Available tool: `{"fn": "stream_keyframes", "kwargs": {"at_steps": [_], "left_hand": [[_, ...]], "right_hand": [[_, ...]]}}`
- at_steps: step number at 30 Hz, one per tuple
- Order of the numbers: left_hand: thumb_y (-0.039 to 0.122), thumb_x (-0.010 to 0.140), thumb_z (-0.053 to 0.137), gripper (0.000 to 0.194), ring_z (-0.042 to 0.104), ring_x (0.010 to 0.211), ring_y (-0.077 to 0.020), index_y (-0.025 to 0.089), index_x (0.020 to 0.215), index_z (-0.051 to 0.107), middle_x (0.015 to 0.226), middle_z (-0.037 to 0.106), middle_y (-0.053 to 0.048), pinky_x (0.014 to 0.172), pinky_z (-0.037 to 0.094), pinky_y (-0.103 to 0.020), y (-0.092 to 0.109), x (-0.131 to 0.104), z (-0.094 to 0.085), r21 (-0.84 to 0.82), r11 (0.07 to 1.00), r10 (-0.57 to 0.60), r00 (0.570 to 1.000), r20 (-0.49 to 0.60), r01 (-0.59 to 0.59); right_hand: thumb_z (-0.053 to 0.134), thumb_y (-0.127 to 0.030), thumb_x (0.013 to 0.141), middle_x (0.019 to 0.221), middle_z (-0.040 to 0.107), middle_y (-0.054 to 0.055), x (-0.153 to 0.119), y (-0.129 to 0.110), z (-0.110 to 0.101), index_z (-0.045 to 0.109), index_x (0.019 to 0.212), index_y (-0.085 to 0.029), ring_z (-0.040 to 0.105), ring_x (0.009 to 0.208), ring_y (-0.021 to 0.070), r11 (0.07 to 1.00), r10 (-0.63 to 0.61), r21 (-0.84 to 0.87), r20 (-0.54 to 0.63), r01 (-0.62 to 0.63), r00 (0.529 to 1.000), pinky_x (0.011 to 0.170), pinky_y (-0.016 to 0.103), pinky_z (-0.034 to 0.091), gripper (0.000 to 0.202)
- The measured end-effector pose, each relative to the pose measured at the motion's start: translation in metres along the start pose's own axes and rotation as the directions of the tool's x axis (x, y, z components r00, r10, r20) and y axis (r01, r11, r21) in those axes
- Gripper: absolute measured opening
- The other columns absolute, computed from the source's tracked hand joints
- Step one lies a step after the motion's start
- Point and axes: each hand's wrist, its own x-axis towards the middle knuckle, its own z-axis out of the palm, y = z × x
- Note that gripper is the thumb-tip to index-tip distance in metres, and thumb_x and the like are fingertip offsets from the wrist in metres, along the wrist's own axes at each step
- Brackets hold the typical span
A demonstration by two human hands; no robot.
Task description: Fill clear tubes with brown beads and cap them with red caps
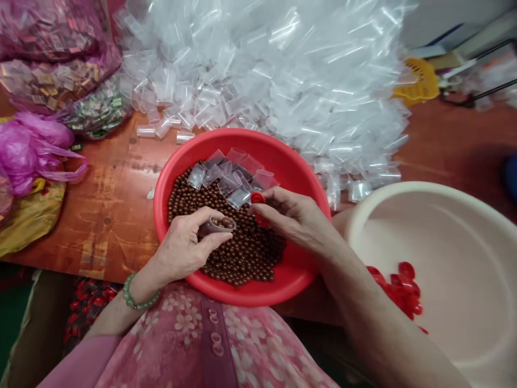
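My left hand point(183, 242) is closed around a clear plastic tube point(218, 225), tilted with its mouth facing right. Brown beads point(226, 222) show inside that mouth. Between the thumb and fingers of my right hand point(293, 215) is a red cap point(257, 198), a short way right of the tube and apart from it. More red shows just under those fingers. Both hands are over a red basin point(319, 199) holding many small round brown beads point(238, 261). Several clear tubes point(229, 183) lie on the beads toward the basin's far side.
A large heap of clear tubes point(258, 70) covers the table point(109, 199) behind the basin. On the right, a cream tub point(456, 231) holds red caps point(404, 291). Pink bags point(52, 32) fill the left. A yellow basket point(418, 81) stands far right.
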Motion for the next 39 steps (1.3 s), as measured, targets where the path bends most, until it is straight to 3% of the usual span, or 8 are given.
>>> {"fn": "stream_keyframes", "kwargs": {"at_steps": [2,5,13,20,23,28,33,39], "left_hand": [[0.024,0.087,0.064,0.012,0.065,0.075,-0.0105,0.016,0.096,0.066,0.082,0.071,0.000,0.070,0.049,-0.020,-0.002,-0.002,0.001,-0.030,0.999,-0.017,1.000,-0.019,0.016],[0.024,0.088,0.063,0.012,0.065,0.076,-0.0109,0.016,0.096,0.066,0.083,0.071,-0.001,0.071,0.049,-0.021,-0.003,-0.005,0.004,-0.052,0.999,0.001,0.999,-0.033,-0.002],[0.019,0.086,0.064,0.023,0.067,0.097,-0.0137,0.015,0.108,0.066,0.110,0.071,-0.007,0.088,0.052,-0.024,-0.006,-0.006,0.012,0.022,0.988,0.156,0.954,-0.256,-0.156],[0.022,0.081,0.065,0.010,0.065,0.074,-0.0113,0.015,0.089,0.065,0.083,0.071,-0.001,0.071,0.054,-0.021,0.000,-0.007,0.007,0.031,0.999,0.022,0.933,-0.360,-0.011],[0.021,0.079,0.065,0.009,0.064,0.071,-0.0107,0.015,0.086,0.064,0.080,0.070,-0.001,0.068,0.053,-0.020,0.001,-0.004,0.006,-0.011,1.000,-0.021,0.925,-0.380,0.019],[0.019,0.079,0.064,0.009,0.064,0.069,-0.0104,0.015,0.086,0.063,0.078,0.070,0.000,0.067,0.053,-0.021,0.000,0.001,0.007,-0.079,0.995,-0.080,0.959,-0.270,0.061],[0.013,0.082,0.060,0.008,0.065,0.075,-0.0104,0.015,0.088,0.065,0.082,0.070,-0.001,0.072,0.053,-0.021,-0.002,-0.001,0.007,-0.067,0.997,0.021,0.979,-0.201,-0.035],[0.012,0.083,0.062,0.005,0.066,0.086,-0.0144,0.016,0.083,0.065,0.090,0.070,-0.006,0.081,0.053,-0.027,-0.004,-0.005,0.005,0.022,0.969,0.245,0.959,-0.140,-0.244]], "right_hand": [[0.066,-0.047,0.083,0.073,0.065,0.000,-0.003,-0.010,0.008,0.064,0.088,-0.020,0.058,0.061,0.0122,0.968,-0.003,0.249,-0.007,0.005,1.000,0.058,0.024,0.047,0.028],[0.073,-0.048,0.077,0.076,0.069,0.001,-0.006,-0.023,0.018,0.067,0.088,-0.021,0.062,0.066,0.0137,0.927,-0.016,0.374,-0.026,0.024,1.000,0.062,0.025,0.049,0.030],[0.069,-0.033,0.082,0.081,0.070,0.003,-0.012,-0.034,0.031,0.074,0.092,-0.022,0.061,0.077,0.0169,0.967,-0.212,0.130,-0.061,0.219,0.975,0.076,0.031,0.049,0.016],[0.073,-0.032,0.078,0.090,0.073,0.003,-0.029,-0.050,0.033,0.069,0.114,-0.021,0.065,0.075,0.0141,0.858,-0.044,0.496,0.326,-0.131,0.944,0.070,0.026,0.054,0.038],[0.078,-0.027,0.075,0.098,0.073,0.004,-0.036,-0.048,0.035,0.065,0.122,-0.023,0.068,0.086,0.0157,0.785,-0.009,0.585,0.338,-0.202,0.941,0.078,0.029,0.057,0.049],[0.076,-0.028,0.078,0.091,0.074,0.004,-0.038,-0.043,0.041,0.068,0.111,-0.023,0.068,0.081,0.0132,0.745,0.080,0.622,0.275,-0.240,0.958,0.074,0.026,0.058,0.035],[0.081,-0.026,0.072,0.080,0.071,0.001,-0.034,-0.038,0.043,0.071,0.102,-0.021,0.064,0.061,0.0094,0.655,0.163,0.683,0.291,-0.324,0.943,0.051,0.018,0.051,0.032],[0.089,-0.026,0.060,0.068,0.068,-0.002,-0.032,-0.033,0.052,0.074,0.091,-0.021,0.059,0.047,0.0064,0.355,0.211,0.840,0.356,-0.410,0.911,0.040,0.014,0.049,0.035]]}}
